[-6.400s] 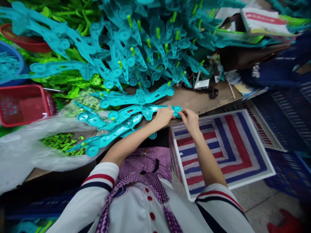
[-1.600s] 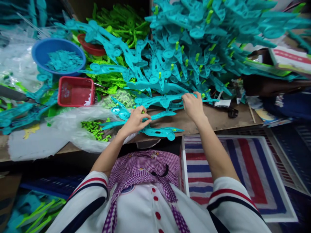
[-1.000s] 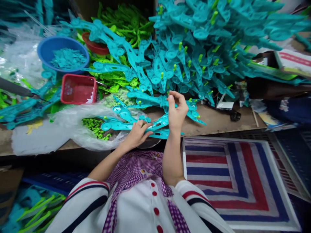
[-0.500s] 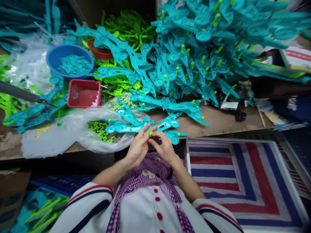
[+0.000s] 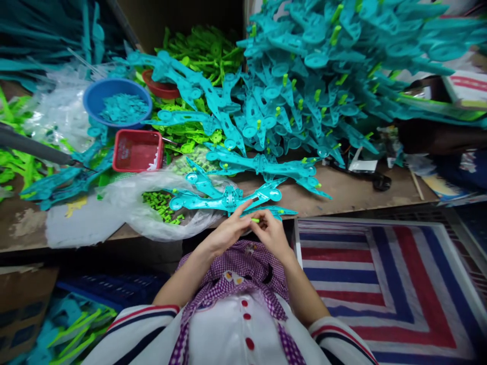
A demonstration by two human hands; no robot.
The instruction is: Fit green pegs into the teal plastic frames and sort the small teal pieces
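Observation:
My left hand (image 5: 228, 233) and my right hand (image 5: 271, 233) meet at the table's near edge, pinching a small green plastic pin (image 5: 254, 220) between their fingertips. Just beyond the fingers lies a teal plastic frame piece (image 5: 224, 198) with round ends, and another teal piece (image 5: 266, 167) lies behind it. To the left, a clear plastic bag (image 5: 125, 203) holds loose green pins (image 5: 162, 205).
A tall heap of teal frames with green pins (image 5: 312, 76) fills the back right. A blue bowl of teal bits (image 5: 117, 101), a red basket (image 5: 137, 150) and green parts (image 5: 201, 48) sit at back left. A striped red, white and blue tray (image 5: 380, 284) lies right.
My right hand came back from the teal heap to the near edge. Both hands now pinch a green pin together, a little lower than half a second ago.

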